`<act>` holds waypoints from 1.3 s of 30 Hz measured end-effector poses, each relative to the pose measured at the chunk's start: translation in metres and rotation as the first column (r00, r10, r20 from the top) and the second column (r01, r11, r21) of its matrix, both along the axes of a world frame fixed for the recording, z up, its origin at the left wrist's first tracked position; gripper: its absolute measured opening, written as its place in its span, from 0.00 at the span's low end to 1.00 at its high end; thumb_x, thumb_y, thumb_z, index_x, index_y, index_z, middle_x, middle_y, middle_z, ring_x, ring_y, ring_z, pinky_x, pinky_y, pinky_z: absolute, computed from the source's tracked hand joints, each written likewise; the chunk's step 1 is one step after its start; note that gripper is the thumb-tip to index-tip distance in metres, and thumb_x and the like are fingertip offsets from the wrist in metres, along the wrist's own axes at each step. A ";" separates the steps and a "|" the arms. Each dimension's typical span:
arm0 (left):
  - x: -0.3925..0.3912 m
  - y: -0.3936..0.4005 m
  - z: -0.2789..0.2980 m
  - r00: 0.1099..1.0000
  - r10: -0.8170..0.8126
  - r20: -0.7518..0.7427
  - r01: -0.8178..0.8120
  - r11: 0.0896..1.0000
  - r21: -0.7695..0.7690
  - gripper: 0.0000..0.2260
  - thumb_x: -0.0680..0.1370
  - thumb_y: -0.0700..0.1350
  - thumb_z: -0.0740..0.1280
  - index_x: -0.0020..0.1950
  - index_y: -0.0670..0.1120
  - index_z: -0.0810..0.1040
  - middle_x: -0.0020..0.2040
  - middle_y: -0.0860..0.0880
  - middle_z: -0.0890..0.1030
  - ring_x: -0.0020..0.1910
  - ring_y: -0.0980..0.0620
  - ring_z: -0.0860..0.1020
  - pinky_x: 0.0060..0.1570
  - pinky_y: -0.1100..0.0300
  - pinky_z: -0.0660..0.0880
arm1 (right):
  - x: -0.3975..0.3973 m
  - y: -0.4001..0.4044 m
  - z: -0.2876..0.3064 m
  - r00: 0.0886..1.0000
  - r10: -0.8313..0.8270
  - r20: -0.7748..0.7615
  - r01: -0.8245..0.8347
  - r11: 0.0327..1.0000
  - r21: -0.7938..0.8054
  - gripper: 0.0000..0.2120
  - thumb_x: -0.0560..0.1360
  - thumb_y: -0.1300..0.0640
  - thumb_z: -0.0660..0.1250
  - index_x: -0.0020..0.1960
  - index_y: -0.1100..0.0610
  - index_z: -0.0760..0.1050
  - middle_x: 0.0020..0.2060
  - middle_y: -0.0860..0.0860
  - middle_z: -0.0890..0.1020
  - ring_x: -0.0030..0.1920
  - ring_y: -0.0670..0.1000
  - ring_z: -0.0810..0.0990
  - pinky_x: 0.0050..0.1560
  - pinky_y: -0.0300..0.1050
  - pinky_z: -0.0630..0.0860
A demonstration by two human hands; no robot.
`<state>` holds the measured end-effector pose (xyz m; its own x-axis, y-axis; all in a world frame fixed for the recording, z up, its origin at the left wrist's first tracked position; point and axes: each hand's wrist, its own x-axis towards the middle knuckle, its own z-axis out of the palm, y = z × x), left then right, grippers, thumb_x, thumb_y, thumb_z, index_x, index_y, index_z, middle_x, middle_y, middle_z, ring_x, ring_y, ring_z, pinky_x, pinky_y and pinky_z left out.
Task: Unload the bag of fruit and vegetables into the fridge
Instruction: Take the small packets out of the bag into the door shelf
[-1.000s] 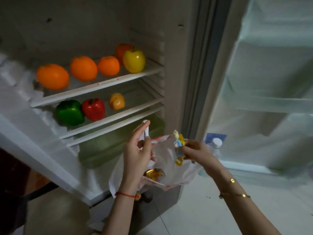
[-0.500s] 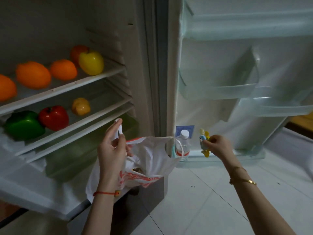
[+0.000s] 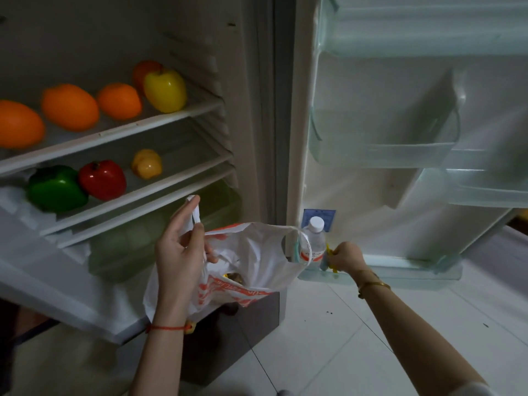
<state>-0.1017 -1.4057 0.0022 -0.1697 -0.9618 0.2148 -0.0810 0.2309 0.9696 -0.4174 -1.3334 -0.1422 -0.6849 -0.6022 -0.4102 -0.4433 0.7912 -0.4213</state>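
A white plastic bag (image 3: 251, 261) with orange print is held open by one handle before the open fridge (image 3: 245, 110); oranges (image 3: 70, 107) and a yellow pepper (image 3: 165, 91) are set on the upper shelf; green (image 3: 55, 188), red (image 3: 102, 180) and small yellow (image 3: 146, 164) peppers are set below.

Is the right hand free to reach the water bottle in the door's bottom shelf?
Probably not: the right hand is beside the water bottle, nothing between, but already grips a small yellow-blue item.
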 end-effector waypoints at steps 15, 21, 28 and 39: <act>0.020 0.000 -0.006 0.998 0.023 -0.058 -0.024 1.000 -0.013 0.23 0.80 0.33 0.61 0.68 0.55 0.75 0.32 0.47 0.77 0.24 0.55 0.72 0.28 0.64 0.75 | -0.009 0.009 0.049 0.978 -0.137 -0.155 0.063 0.911 -0.407 0.08 0.70 0.59 0.63 0.37 0.63 0.78 0.35 0.61 0.84 0.40 0.65 0.82 0.42 0.50 0.79; 0.027 -0.002 -0.007 0.999 0.028 -0.036 -0.027 0.999 0.033 0.23 0.80 0.33 0.61 0.69 0.55 0.75 0.24 0.50 0.72 0.24 0.51 0.69 0.29 0.57 0.76 | 0.063 -0.004 0.117 0.909 -0.085 -0.409 -0.265 0.640 -0.721 0.04 0.74 0.61 0.67 0.40 0.58 0.75 0.31 0.53 0.81 0.33 0.56 0.79 0.34 0.43 0.68; 0.035 0.005 -0.008 0.996 0.010 -0.084 -0.007 0.999 0.037 0.23 0.80 0.33 0.61 0.69 0.55 0.75 0.24 0.49 0.74 0.23 0.50 0.71 0.27 0.57 0.74 | 0.144 -0.048 0.089 0.765 0.565 -0.308 -0.625 0.538 -0.566 0.04 0.73 0.55 0.69 0.42 0.55 0.80 0.36 0.48 0.84 0.35 0.44 0.79 0.38 0.33 0.71; 0.056 0.016 -0.011 0.997 -0.021 -0.080 0.026 0.998 0.054 0.20 0.79 0.37 0.62 0.68 0.54 0.76 0.43 0.27 0.77 0.22 0.45 0.71 0.25 0.46 0.74 | 0.191 -0.138 -0.057 0.380 0.913 -0.148 -0.907 0.400 0.134 0.16 0.74 0.57 0.65 0.61 0.57 0.75 0.56 0.57 0.79 0.57 0.58 0.78 0.54 0.47 0.74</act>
